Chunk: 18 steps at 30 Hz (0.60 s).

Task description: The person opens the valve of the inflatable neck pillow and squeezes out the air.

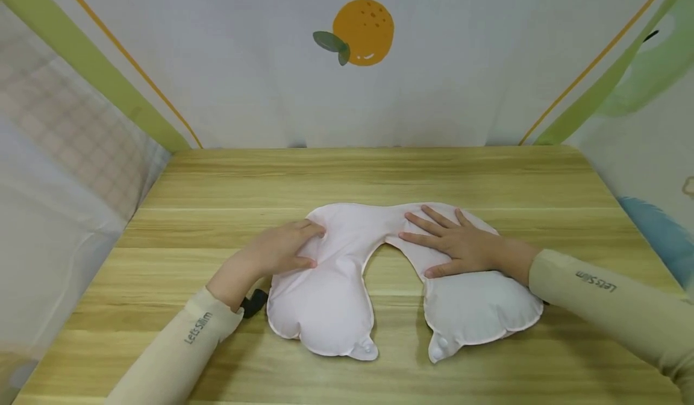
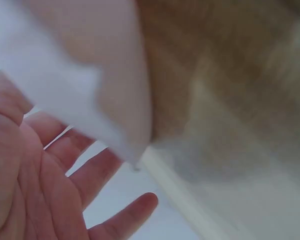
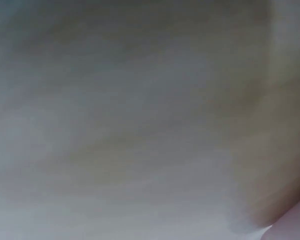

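A pale pink, U-shaped neck pillow lies on the wooden table, its two ends toward me. Each end has a small tab with a round snap. On the pillow's left side rests my left hand, thumb and fingers apart. The left wrist view shows this hand's fingers spread beside the pale fabric. My right hand lies flat with spread fingers on the upper right part of the pillow. The right wrist view is too blurred to make out the hand's work.
A white curtain printed with an orange hangs behind the table's far edge. Pale fabric closes off the left side. At the right, a printed sheet hangs beside the table. A black item sits by my left wrist.
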Available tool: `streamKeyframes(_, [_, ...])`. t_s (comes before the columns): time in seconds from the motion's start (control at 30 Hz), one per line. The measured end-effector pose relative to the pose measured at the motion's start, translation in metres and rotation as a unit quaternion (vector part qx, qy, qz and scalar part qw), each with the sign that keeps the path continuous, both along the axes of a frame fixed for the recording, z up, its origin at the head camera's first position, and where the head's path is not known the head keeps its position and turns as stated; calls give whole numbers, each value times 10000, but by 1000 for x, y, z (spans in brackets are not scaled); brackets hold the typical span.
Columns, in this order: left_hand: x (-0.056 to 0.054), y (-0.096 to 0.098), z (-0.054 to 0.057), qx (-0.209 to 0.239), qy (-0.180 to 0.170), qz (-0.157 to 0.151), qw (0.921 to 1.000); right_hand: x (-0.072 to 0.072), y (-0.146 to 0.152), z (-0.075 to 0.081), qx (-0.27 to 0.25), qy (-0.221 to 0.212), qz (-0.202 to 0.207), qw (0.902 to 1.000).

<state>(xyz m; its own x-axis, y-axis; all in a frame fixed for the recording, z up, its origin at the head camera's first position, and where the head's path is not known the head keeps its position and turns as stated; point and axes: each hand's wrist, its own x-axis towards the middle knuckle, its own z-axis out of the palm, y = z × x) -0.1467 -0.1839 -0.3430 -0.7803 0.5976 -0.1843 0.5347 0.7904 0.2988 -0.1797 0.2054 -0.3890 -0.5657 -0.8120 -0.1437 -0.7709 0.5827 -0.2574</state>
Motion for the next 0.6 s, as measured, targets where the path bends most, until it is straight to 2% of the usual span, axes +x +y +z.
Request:
streamKeyframes(0.1, [-3,-2,1,-178,-47,53,9998,2,0,6,60,72,-82,9999])
streamKeyframes(0.23, [-5,-1,4,-472,-118,207,9986,8,11,19,47,400,-246,9989])
streamKeyframes(0.37, [-3,2,8,-399,38,192,9990,16,31,35,-438,916,-341,9942])
streamKeyframes(0.5, [1,16,19,80,362,-163,9992,32,50,51,-1126,1251,-531,9843])
streamKeyframes(0.6, [3,37,29,420,446,-527,9967,48,60,57,-1319,1373,-767,9787])
